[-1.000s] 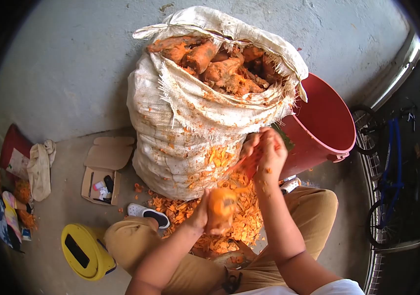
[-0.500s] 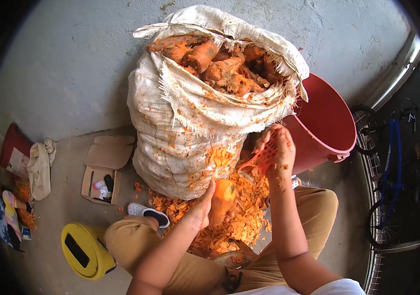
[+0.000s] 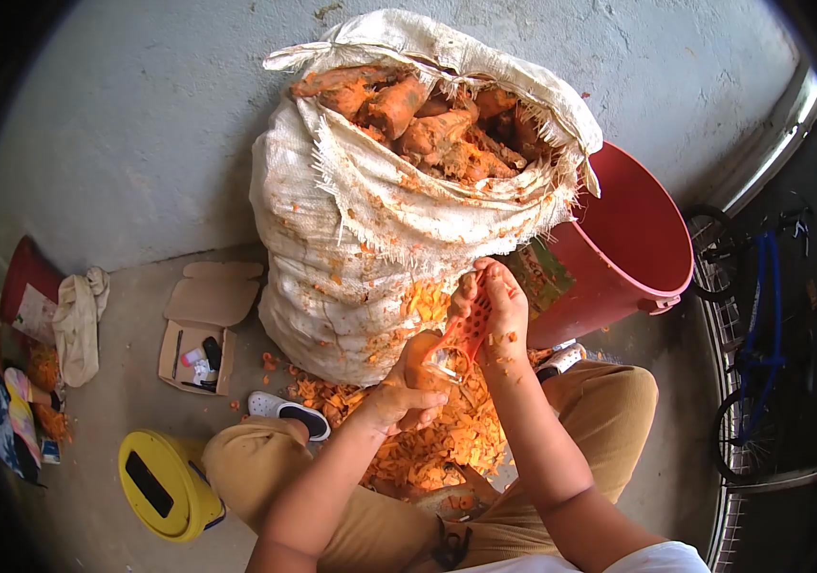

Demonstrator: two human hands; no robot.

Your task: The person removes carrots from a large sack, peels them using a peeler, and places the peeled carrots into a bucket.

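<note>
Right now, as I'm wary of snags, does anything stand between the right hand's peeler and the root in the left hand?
Nothing visible: the peeler in the right hand overlaps the root in the left hand; the peelings lie below.

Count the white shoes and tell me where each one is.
2. One white shoe is between the sack and the left knee; a second white shoe, partly hidden, shows by the right knee. Others could be out of sight.

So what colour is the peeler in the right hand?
The peeler is red-orange and dotted with holes; it shows in the head view.
</note>
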